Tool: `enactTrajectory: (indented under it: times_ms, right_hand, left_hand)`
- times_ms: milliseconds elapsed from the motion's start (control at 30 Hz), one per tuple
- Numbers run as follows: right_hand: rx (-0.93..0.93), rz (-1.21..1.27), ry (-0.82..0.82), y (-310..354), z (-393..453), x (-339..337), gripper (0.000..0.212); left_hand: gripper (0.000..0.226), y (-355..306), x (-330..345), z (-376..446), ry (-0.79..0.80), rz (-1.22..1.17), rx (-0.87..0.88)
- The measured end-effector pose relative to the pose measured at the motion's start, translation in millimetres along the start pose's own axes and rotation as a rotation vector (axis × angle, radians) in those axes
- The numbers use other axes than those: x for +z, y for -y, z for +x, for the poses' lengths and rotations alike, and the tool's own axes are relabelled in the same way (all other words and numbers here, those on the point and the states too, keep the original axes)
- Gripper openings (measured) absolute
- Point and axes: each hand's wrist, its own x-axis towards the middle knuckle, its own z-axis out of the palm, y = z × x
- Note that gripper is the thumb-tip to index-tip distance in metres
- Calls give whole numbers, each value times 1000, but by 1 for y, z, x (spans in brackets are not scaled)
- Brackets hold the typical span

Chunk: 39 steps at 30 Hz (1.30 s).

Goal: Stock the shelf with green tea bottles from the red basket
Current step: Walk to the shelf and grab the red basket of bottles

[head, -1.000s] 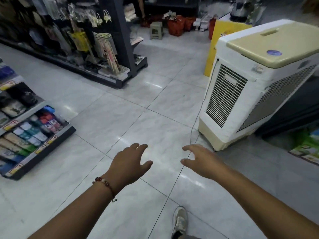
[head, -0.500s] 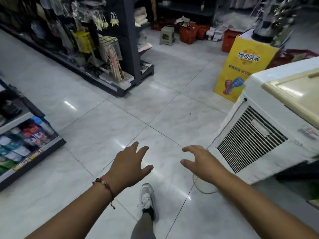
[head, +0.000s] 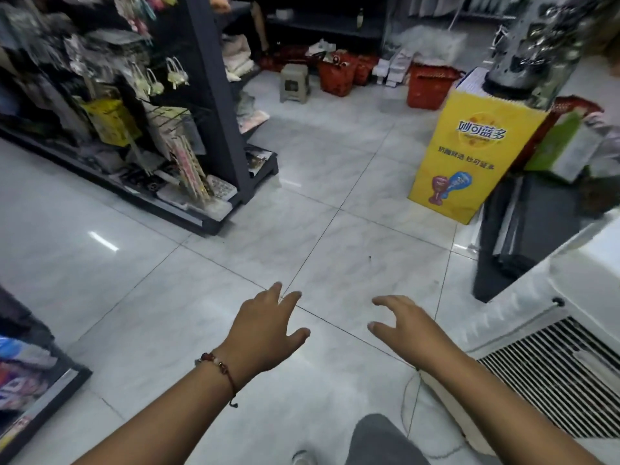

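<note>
Tiled floor [head: 174, 263], dark shelf [head: 208, 105] left, yellow stand [head: 469, 156], white cooler [head: 570, 317] cut off right | red baskets [head: 426, 85] at far wall, contents unclear, no bottles discernible | left hand [head: 265, 333], right hand [head: 409, 327] loosely spread, empty

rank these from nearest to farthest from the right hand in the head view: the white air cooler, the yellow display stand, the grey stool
Measured from the right hand:
1. white air cooler, just to its right, low in the frame.
2. yellow display stand, ahead and slightly right across the tiled floor.
3. grey stool, farthest, ahead and to the left near the red baskets.
</note>
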Motion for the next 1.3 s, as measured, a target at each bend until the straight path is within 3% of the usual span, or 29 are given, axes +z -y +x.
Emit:
enactTrajectory:
  times_ms: [267,600,1000,1300]
  right_hand:
    - [71,58,-28,-6,149,-55,54]
    - [99,42,61,-23,398,-152,56]
    - [-60,-148,73,45,654,-278,55]
    - [-31,-166,51,103,907,-332,56]
  left_hand:
    - [71,28,-49,159,3,10,19]
    - [70,24,-126,434,70,37,9]
    - [63,78,-226,668,-86,-58,-31]
    - [66,165,-287,914,-39,-45,-4]
